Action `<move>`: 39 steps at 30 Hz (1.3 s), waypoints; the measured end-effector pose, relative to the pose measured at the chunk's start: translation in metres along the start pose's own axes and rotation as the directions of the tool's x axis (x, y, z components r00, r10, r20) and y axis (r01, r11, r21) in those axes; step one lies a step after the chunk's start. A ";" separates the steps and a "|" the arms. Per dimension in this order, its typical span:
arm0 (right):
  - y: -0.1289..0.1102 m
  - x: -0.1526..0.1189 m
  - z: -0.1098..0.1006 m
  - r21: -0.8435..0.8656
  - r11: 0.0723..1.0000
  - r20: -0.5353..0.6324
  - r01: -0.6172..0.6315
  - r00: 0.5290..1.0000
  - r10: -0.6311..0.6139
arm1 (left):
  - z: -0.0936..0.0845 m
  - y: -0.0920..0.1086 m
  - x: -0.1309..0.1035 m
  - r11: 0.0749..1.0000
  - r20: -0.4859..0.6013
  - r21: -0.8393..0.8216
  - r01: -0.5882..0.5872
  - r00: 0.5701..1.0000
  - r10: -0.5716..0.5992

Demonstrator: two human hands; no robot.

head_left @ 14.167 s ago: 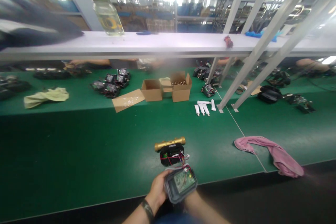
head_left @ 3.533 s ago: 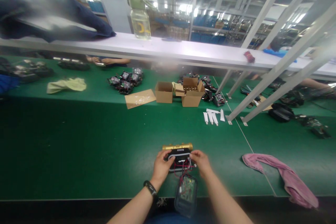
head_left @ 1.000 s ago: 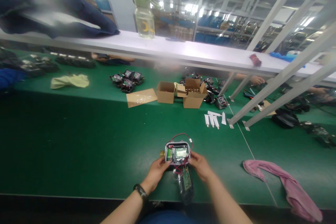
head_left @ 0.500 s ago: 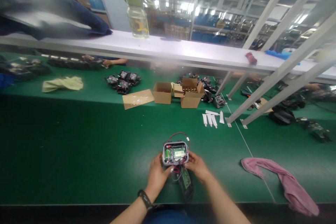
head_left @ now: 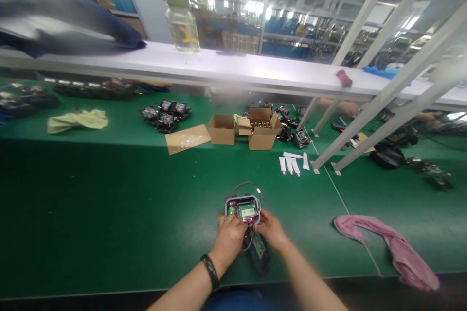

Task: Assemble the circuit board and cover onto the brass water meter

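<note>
both hands down at the near edge of the green surface (head_left: 109, 214), close together around a small grey open housing (head_left: 242, 207)

left hand (head_left: 229, 239) curled against the housing's near left side, fingers closed on it, dark band at the wrist; right hand (head_left: 270, 231) gripping the near right corner, fingers wrapped on the housing's edge

inside the housing a green circuit board and a green cylindrical cell, with a loop of red wire (head_left: 245, 186) arching over the far rim to a small white plug

just below the housing, between the two hands, a dark lid part (head_left: 260, 252) with another green board, lying toward the surface's near edge and joined to the housing by thin wires

to the right, well apart, a crumpled pink cloth (head_left: 386, 244); farther back two open cardboard boxes (head_left: 242, 131), a flat cardboard sheet (head_left: 188, 138), a few white tubes (head_left: 291, 162), a cluster of dark units (head_left: 165, 112) and a yellow cloth (head_left: 77, 119)

above all that a white shelf (head_left: 255, 73) carrying a clear bottle (head_left: 180, 19); another person's hand (head_left: 349, 107) visible under the shelf on the far side
</note>
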State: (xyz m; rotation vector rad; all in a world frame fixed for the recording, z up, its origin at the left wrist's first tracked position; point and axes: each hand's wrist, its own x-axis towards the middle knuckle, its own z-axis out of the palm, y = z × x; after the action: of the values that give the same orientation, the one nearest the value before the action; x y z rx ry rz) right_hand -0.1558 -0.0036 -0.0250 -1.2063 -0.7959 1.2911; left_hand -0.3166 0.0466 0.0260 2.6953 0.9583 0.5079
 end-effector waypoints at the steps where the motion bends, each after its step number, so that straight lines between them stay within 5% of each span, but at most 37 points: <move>1: 0.001 0.001 0.000 -0.015 1.000 -0.008 0.012 1.000 -0.012 | 0.001 0.000 -0.001 1.000 0.009 0.010 -0.005 1.000 0.005; 17: -0.006 0.001 -0.002 -0.048 0.998 0.022 0.034 0.999 -0.033 | 0.011 0.000 0.000 0.999 -0.063 -0.034 0.025 0.998 -0.028; 28: -0.013 -0.003 -0.001 -0.095 0.995 0.023 -0.014 1.000 0.017 | 0.004 -0.005 0.013 0.989 0.139 -0.109 0.103 0.986 -0.088; 33: -0.007 -0.006 0.003 0.073 0.994 -0.029 -0.078 0.996 0.081 | 0.005 -0.007 0.005 0.994 0.158 -0.095 0.056 0.987 -0.040; 39: -0.002 -0.005 0.008 0.222 0.970 -0.143 -0.095 0.981 0.129 | 0.001 -0.002 0.004 0.977 0.179 -0.165 0.138 0.978 -0.108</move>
State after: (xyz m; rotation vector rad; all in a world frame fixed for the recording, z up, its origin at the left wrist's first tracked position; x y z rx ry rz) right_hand -0.1633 -0.0065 -0.0201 -1.1746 -0.4672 1.3194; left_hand -0.3143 0.0507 0.0249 2.4576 0.9769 0.3170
